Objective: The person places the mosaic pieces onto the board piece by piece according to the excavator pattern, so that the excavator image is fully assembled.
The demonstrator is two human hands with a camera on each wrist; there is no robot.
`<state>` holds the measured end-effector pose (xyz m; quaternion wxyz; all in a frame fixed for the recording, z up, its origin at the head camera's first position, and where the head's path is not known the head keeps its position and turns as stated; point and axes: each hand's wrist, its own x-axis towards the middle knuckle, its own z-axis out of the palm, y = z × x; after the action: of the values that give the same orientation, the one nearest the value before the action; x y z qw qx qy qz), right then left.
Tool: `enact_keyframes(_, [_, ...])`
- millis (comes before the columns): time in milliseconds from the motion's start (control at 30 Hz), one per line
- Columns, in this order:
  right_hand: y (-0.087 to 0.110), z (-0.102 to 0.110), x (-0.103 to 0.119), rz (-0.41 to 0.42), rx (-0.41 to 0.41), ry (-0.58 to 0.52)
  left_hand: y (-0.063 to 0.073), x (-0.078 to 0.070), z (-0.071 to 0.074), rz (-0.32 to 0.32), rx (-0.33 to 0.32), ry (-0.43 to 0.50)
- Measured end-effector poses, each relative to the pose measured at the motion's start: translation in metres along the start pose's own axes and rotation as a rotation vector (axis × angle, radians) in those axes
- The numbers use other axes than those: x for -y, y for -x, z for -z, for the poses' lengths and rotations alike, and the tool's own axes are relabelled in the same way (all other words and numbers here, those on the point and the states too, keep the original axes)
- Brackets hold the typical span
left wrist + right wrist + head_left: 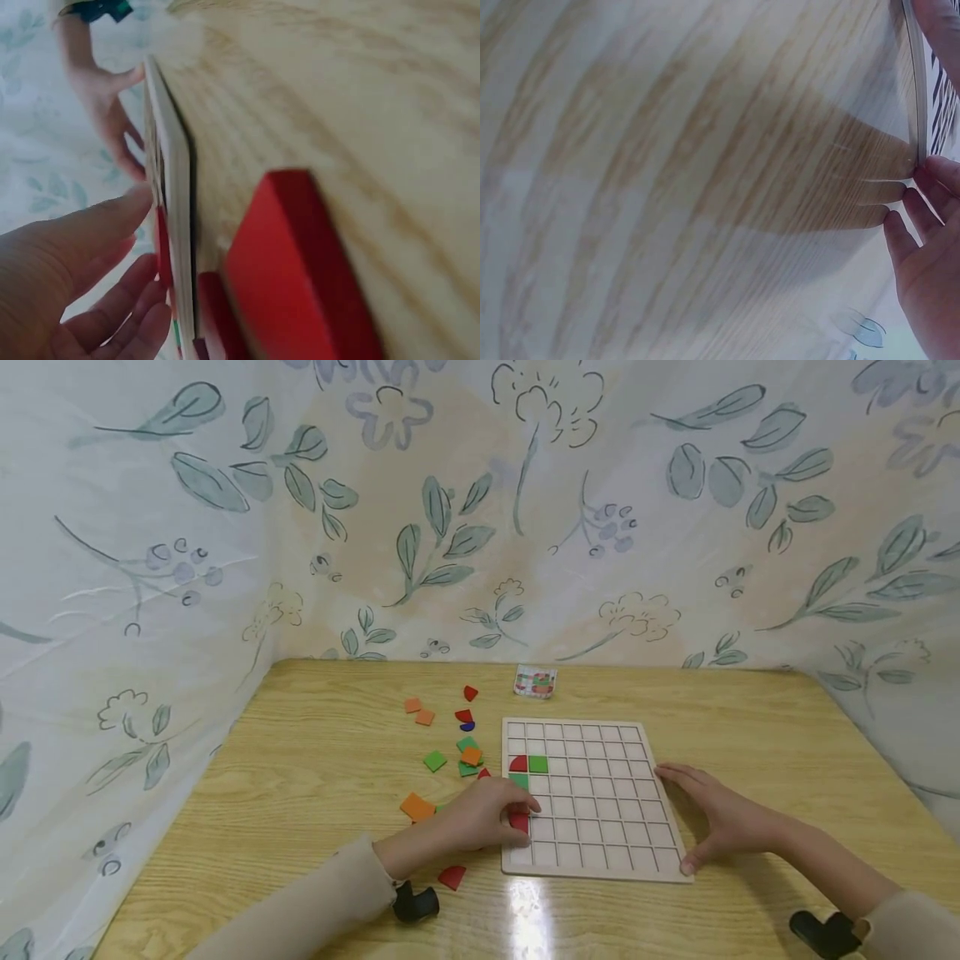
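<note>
A pale wooden grid board (pixel 592 802) lies on the table. In the head view my left hand (pixel 487 814) is over the board's left column, thumb and fingers apart around a red piece (pixel 519 822). The left wrist view shows the fingertips close to this red piece (pixel 163 247), which lies flat on the board; whether they touch it is hard to tell. Above it in the grid are a green piece (pixel 519 782), a red quarter-circle (pixel 519 764) and a green square (pixel 538 764). My right hand (pixel 723 814) rests at the board's right edge, thumb on the near corner, fingers extended.
Left of the board lie loose orange squares (pixel 417 807), green squares (pixel 435 761), red quarter-circles (pixel 452 877) and a blue piece (pixel 468 727). A small pattern card (pixel 536 682) stands behind the board. Floral cloth (pixel 450 527) hangs around the table.
</note>
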<state>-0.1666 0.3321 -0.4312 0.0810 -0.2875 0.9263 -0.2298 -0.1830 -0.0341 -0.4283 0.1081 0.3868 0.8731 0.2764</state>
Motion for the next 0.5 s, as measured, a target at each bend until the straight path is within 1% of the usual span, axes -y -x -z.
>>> enact_keyframes(167, [0.0000, 0.0009, -0.0002, -0.011, 0.008, -0.012, 0.0018, 0.0031, 0.0011, -0.005, -0.007, 0.035])
enact_keyframes(333, [-0.0002, 0.0008, 0.0002, 0.003, 0.002, -0.010, 0.0024, 0.0012, 0.0014, 0.005, 0.012, 0.081])
enact_keyframes(500, [-0.0002, 0.0013, -0.0001, 0.011, -0.003, -0.007, 0.0027, -0.0012, 0.0014, 0.015, 0.003, 0.097])
